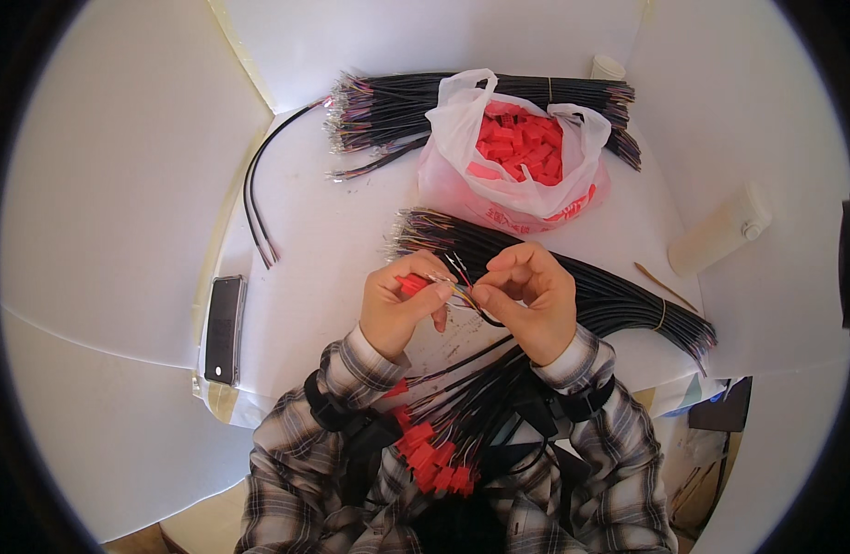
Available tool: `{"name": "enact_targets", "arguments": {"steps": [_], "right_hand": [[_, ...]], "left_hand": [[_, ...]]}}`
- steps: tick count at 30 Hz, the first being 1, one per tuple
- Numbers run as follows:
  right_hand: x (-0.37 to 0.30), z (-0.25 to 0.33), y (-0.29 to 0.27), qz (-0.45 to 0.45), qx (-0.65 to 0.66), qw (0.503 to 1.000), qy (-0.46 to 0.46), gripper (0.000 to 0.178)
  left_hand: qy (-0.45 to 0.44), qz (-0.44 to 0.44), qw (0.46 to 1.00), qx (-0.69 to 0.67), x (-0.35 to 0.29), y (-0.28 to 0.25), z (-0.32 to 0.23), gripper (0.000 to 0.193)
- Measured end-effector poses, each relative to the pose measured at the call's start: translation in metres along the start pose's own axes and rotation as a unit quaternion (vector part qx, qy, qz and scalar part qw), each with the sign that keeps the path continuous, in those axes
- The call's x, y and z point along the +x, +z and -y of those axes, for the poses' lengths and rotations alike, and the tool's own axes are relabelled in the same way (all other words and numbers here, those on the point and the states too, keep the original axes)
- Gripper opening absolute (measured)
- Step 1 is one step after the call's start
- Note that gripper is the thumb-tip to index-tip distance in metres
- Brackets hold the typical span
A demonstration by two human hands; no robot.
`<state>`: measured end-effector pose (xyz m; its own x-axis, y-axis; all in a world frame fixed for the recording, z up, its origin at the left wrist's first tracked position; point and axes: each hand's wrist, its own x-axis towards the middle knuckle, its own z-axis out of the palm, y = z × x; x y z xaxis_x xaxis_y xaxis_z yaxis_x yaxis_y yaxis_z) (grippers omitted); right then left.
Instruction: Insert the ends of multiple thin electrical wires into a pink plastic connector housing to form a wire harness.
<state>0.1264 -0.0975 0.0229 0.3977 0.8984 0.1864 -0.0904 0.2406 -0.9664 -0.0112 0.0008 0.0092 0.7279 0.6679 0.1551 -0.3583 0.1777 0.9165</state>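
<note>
Red connector (411,283) half hidden in left hand (399,305)

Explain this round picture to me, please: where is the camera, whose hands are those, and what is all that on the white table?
The camera sits on a person's head and looks down, so the wide lens bends the edges. The two bare hands in plaid sleeves are that person's own. The left hand pinches a small red connector; the right hand holds thin coloured wires against it. On the white table lie a plastic bag of red connectors, two bundles of black cables, one loose black cable and a dark phone. Finished cables with red plugs hang toward the person's lap.
</note>
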Motion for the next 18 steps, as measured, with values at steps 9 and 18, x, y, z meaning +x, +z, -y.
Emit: {"name": "enact_targets", "arguments": {"steps": [9,18], "right_hand": [[0.0008,-0.0019,0.0002,-0.002,-0.001,1.0,-0.013,0.024],[0.0013,-0.0026,-0.0009,0.028,-0.047,0.998,-0.041,0.019]], "left_hand": [[0.005,-0.006,1.0,-0.003,0.0,0.0012,-0.0016,0.004],[0.015,-0.013,1.0,0.015,0.0004,0.0009,0.001,0.005]]}}
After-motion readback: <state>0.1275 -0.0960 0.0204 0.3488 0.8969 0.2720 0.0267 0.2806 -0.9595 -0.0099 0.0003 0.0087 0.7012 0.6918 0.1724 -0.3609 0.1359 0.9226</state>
